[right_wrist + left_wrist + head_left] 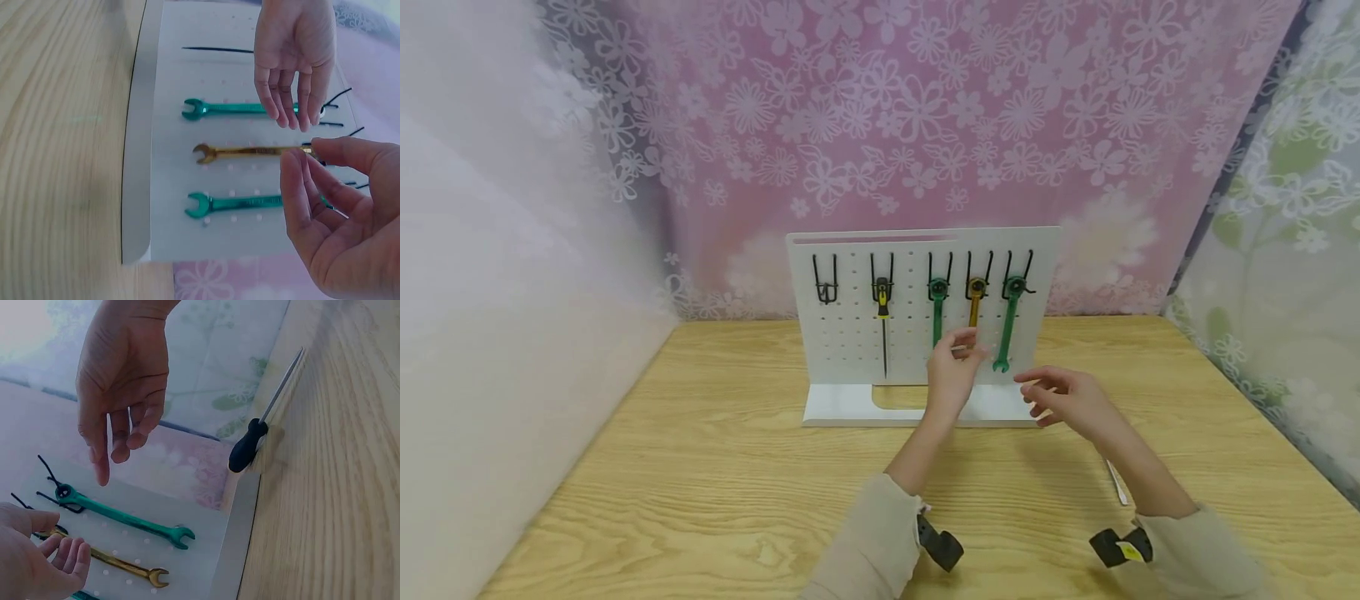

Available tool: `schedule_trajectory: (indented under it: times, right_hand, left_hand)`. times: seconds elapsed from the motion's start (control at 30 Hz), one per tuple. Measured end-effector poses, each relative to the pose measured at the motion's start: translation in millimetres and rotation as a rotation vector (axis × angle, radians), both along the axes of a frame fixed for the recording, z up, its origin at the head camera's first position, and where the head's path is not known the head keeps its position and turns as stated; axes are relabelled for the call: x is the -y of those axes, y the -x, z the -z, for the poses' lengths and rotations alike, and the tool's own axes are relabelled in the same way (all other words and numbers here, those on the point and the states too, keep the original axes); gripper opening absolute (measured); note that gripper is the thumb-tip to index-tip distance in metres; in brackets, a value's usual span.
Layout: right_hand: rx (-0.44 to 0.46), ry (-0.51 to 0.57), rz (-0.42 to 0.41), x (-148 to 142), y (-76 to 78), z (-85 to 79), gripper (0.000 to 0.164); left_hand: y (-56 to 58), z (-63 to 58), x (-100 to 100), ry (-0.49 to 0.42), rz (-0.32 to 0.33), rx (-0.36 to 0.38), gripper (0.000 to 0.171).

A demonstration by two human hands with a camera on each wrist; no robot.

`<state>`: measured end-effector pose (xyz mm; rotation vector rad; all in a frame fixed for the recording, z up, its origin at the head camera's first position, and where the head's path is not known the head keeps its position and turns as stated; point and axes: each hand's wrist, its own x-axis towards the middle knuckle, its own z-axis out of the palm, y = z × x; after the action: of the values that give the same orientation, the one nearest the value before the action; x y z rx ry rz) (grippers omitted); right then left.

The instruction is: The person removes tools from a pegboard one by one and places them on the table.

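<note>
In the head view my left hand (953,375) is raised before the white pegboard (850,342), overlapping a gold wrench (975,310) and close to a green wrench (937,312). Its fingers are loosely bent and hold nothing. Lower and further right, my right hand (1067,400) hovers off the board, fingers relaxed, near a second green wrench (1007,329). All three wrenches hang on black hooks, open ends down. The left wrist view shows the gold wrench (128,564) behind my left fingers, and my right hand (125,387) with fingers extended.
A yellow-and-black screwdriver (883,304) hangs left of the wrenches, and the far-left hook (825,287) holds no tool. On the wooden table (700,467), a black-handled screwdriver (247,447) lies at the right, partly hidden by my forearm in the head view. Flowered curtains (917,108) stand behind.
</note>
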<state>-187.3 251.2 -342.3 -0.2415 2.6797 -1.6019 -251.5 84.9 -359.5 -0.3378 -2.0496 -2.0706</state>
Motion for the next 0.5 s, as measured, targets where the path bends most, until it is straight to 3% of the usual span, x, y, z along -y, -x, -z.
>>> schedule_trajectory:
  times: [0.5]
  right_hand:
    - [0.02,0.089,-0.024,67.7,41.2,2.8,0.032]
  left_hand:
    - [10.2,-8.4,72.8,-0.016,-0.091,0.028,0.026]
